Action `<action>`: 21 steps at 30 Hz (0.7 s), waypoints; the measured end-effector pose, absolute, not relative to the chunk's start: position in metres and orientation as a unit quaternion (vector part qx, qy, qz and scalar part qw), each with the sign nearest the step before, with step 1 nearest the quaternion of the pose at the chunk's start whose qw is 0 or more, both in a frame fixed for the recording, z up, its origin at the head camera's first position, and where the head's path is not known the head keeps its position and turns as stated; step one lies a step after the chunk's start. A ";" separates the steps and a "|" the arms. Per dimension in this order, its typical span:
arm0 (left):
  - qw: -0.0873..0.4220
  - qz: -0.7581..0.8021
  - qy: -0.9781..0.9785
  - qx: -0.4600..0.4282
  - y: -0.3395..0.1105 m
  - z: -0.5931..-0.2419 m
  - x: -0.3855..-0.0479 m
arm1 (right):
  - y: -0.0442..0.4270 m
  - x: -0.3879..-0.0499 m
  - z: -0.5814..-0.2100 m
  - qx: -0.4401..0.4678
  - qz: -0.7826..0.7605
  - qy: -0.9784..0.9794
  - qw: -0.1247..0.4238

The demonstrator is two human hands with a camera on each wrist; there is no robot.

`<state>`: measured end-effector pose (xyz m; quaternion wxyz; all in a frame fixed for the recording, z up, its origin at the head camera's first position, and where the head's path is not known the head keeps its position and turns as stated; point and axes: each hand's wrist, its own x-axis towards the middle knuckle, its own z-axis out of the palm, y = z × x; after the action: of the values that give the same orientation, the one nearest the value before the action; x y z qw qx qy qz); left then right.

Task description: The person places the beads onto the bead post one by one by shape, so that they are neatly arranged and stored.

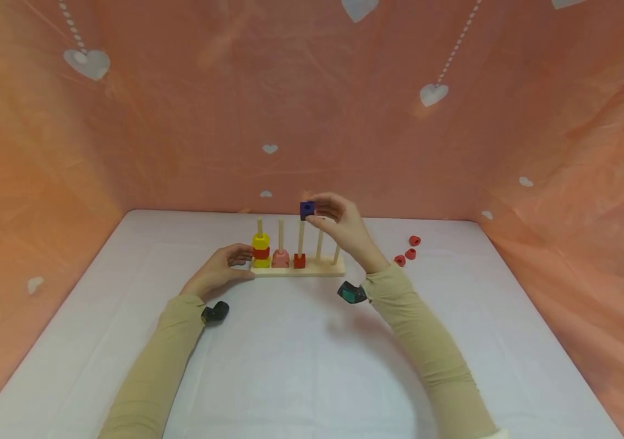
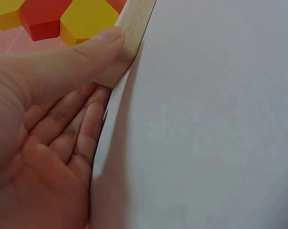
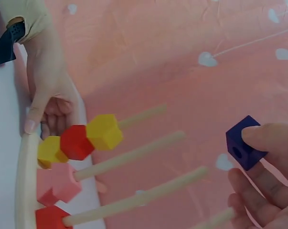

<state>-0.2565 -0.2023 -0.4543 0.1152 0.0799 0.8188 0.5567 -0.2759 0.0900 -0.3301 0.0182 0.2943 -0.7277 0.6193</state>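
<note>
A wooden peg stand (image 1: 295,272) with several upright pegs stands towards the back of the table. My left hand (image 1: 218,268) holds its left end, thumb on the front edge, the other fingers behind. My right hand (image 1: 343,227) pinches a dark blue cube bead (image 3: 246,142) between thumb and fingers; a hole shows in one face. This bead is at the top of the third peg (image 1: 301,239); I cannot tell if it touches. On that peg's foot sits a red cube bead (image 1: 299,261). Yellow and red beads (image 3: 77,142) fill the leftmost peg's lower part, pink beads (image 1: 281,259) the second's.
Three loose red beads (image 1: 410,253) lie on the white tabletop (image 1: 279,366) right of the stand. Behind the table hangs a pink cloth (image 1: 207,122) with white hearts. Each wrist carries a small black device (image 1: 216,313).
</note>
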 end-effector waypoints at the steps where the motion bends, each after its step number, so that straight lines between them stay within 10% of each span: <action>1: 0.115 0.556 0.819 0.081 -0.202 -0.454 -0.256 | 0.088 -0.277 -0.332 0.293 0.621 -0.727 0.021; 21: 0.117 0.555 0.820 0.076 -0.201 -0.454 -0.256 | 0.075 -0.279 -0.354 0.248 0.643 -0.724 0.023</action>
<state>-0.2557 -0.2015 -0.4544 0.1167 0.0756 0.8198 0.5555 -0.2788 0.0746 -0.3537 0.0232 0.2483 -0.7241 0.6431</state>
